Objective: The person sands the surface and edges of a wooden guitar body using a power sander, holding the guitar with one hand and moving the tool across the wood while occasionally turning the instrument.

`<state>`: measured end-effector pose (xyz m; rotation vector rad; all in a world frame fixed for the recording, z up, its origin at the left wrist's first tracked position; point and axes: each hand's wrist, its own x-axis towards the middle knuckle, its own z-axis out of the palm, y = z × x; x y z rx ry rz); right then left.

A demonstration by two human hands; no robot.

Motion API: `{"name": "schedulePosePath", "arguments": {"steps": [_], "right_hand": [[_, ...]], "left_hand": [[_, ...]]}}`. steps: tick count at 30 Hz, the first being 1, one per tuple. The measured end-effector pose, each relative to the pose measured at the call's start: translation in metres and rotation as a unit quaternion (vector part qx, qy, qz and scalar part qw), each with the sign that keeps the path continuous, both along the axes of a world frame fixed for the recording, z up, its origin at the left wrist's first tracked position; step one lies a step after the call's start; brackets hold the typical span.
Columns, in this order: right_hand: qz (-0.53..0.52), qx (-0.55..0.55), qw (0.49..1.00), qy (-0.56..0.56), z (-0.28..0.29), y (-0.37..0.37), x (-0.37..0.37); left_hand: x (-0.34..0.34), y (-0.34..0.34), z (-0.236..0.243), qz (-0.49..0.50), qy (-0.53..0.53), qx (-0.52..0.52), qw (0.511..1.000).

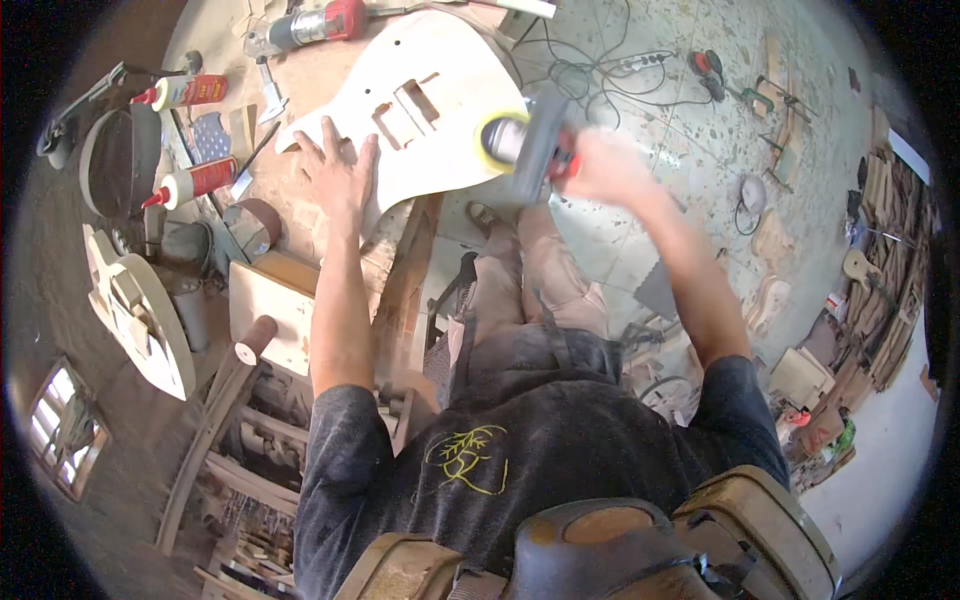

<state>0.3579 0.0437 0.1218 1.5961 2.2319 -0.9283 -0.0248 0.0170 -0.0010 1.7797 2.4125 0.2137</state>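
A pale wooden electric guitar body (440,90) lies on the workbench, with cut-out pockets and small holes in its face. My left hand (335,170) rests flat on its near left part, fingers spread. At the right edge of the body, my right hand (605,165) grips a power sander (535,150) with grey and red parts and a yellow round rim. Motion blurs this hand and the tool; whether the sander touches the wood, I cannot tell.
Left of the body, two red-and-white glue bottles (205,180) and a red-and-grey power tool (305,28) lie on the bench. Another guitar body (145,320) stands at far left. Cables (580,75) and a second sander (706,72) lie on the floor; wood pieces (880,250) pile at right.
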Motion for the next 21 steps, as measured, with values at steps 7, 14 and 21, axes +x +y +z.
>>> {"name": "schedulePosePath", "arguments": {"steps": [7,14,21], "right_hand": [[0.004,0.069,0.994,0.087,-0.008,-0.016,-0.014],[-0.082,0.197,0.976,0.045,-0.015,0.064,0.023],[-0.001,-0.006,1.000,0.006,0.004,0.003,-0.011]], "left_hand": [[0.005,0.004,0.006,0.025,-0.043,-0.023,0.999],[0.003,0.004,0.003,0.010,-0.027,-0.011,1.000],[0.002,0.001,0.005,0.015,-0.034,-0.016,0.999]]}}
